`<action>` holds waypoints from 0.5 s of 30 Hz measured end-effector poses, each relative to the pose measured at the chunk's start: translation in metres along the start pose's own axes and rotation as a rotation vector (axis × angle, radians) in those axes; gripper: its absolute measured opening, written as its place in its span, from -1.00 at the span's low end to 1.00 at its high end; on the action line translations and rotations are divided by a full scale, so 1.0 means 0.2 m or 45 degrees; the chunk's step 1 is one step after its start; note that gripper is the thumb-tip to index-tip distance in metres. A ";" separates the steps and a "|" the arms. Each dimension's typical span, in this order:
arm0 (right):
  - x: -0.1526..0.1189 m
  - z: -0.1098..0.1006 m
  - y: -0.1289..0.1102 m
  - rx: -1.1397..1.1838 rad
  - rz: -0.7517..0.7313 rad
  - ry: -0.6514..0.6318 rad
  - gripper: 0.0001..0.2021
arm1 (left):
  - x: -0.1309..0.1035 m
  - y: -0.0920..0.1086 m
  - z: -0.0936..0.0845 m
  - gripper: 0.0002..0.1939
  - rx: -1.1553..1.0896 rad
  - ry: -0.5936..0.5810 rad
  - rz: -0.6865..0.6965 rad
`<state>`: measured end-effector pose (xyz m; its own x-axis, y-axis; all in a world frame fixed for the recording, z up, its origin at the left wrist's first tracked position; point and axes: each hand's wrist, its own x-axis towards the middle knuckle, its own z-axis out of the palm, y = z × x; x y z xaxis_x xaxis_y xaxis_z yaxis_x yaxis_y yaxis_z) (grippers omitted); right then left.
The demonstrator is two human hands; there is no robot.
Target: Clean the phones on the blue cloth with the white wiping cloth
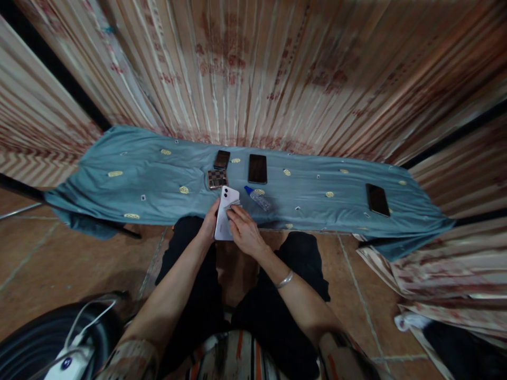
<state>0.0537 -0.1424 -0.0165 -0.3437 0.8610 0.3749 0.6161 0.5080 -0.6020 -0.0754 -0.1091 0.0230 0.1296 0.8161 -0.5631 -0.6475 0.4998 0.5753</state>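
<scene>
A pale lilac phone (223,224) is held back side up above the near edge of the cloth, its camera lenses at the top. My left hand (208,224) grips it along its left side. With its fingers closed on a small grey cloth (234,205), my right hand (244,228) presses against the phone's back. Just beyond lie a checkered case (217,179) and a small dark phone (222,159). A larger dark phone (257,169) rests further right, and a clear bottle with a blue cap (260,199) lies on its side near my right hand.
A blue-green patterned cloth (309,203) covers the long narrow table. Another dark phone (377,200) lies toward its right end. Striped curtains (253,74) hang behind. At the lower left are a coiled black hose (24,343) and a white power strip (71,364).
</scene>
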 end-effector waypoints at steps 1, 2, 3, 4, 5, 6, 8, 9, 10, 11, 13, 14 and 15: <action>0.00 0.00 0.00 0.003 0.001 -0.003 -0.59 | -0.01 0.00 0.01 -0.55 0.002 0.017 0.001; 0.00 -0.01 0.00 0.005 0.001 -0.007 -0.60 | -0.01 0.00 0.01 -0.55 0.005 0.035 -0.002; 0.00 -0.01 -0.01 0.005 0.000 -0.009 -0.60 | -0.01 0.01 0.02 -0.54 0.009 0.052 -0.007; 0.00 -0.01 -0.01 0.005 -0.001 -0.010 -0.60 | -0.02 0.01 0.02 -0.53 0.012 0.063 -0.013; -0.01 -0.01 -0.01 0.004 0.000 -0.009 -0.60 | -0.02 0.01 0.02 -0.52 0.013 0.067 -0.016; -0.01 0.00 -0.01 0.004 0.004 -0.007 -0.60 | -0.01 0.01 0.02 -0.52 0.014 0.066 -0.016; -0.01 0.00 0.00 0.000 0.024 0.006 -0.58 | 0.00 0.00 0.01 -0.52 0.019 0.056 -0.011; -0.01 0.01 0.00 -0.005 0.039 0.016 -0.57 | 0.00 0.00 0.01 -0.53 0.022 0.054 -0.008; 0.00 0.01 0.01 -0.010 0.053 0.024 -0.56 | 0.01 0.00 0.00 -0.54 0.027 0.053 -0.008; 0.00 0.02 0.01 -0.016 0.067 0.031 -0.55 | 0.01 0.00 0.00 -0.55 0.029 0.055 -0.010; 0.00 0.02 0.02 -0.029 0.089 0.034 -0.53 | 0.01 0.00 0.00 -0.56 0.022 0.061 -0.006; 0.00 0.03 0.02 -0.036 0.096 0.028 -0.52 | 0.01 0.00 0.00 -0.58 0.014 0.065 0.004; 0.01 0.03 0.02 -0.043 0.100 0.019 -0.52 | 0.01 0.00 0.00 -0.59 0.006 0.069 0.015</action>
<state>0.0516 -0.1396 -0.0218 -0.2828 0.8977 0.3380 0.6643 0.4375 -0.6060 -0.0747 -0.1078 0.0212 0.0810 0.8050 -0.5877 -0.6451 0.4919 0.5847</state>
